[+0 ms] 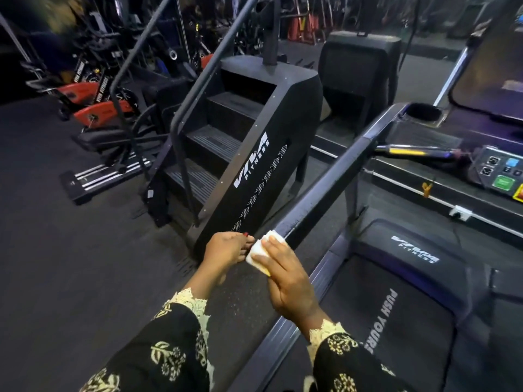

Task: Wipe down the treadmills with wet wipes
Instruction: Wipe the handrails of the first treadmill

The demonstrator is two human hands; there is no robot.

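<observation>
Handrail (325,190) top open up to the console (498,171), stair climber (254,171) close on its left — gap between seemingly narrow

Dark painted metal with a streaky gloss on the treadmill handrail (334,193), centre toward 1 o'clock. Soft, matt white fabric in the folded wet wipe (259,251). Matt, finely textured rubber on the treadmill belt (396,335) at 4 o'clock. Matt black, faintly speckled panel on the stair climber (254,171) at 12. Speckled matt rubber floor (70,250) at 9. Black printed cloth sleeves (169,349) with cream lace cuffs at 6.
</observation>
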